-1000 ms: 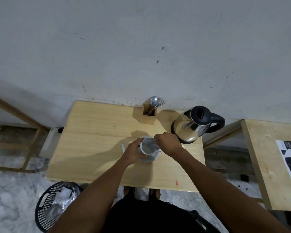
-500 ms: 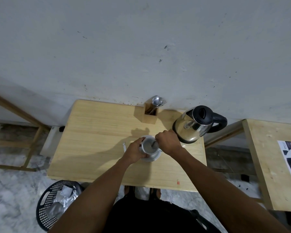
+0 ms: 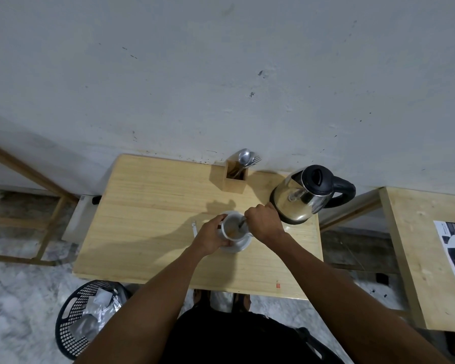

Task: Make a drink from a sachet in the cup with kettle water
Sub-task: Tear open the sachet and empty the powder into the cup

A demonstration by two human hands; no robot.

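right hand (image 3: 264, 223): grip closed on spoon (image 3: 241, 223), bowl end down in cup (image 3: 234, 227)
left hand (image 3: 212, 236): grip wrapped round cup's wall, steadying
cup: on saucer (image 3: 243, 244); brownish liquid inside; likely hot, breakable, hold by the wall
kettle (image 3: 304, 195): just right of cup, on counter (image 3: 153, 206)
holder (image 3: 235, 177): behind cup, by wall
scrap (image 3: 194, 228): left of cup, maybe sachet bit
step: stirring, near done

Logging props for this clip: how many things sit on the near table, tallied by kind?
Cup: 1
Saucer: 1
Spoon in cup: 1
Kettle: 1
Wooden cutlery holder: 1
Small white scrap, left of the cup: 1
Total: 6, leaving uncounted the cutlery standing in the holder.
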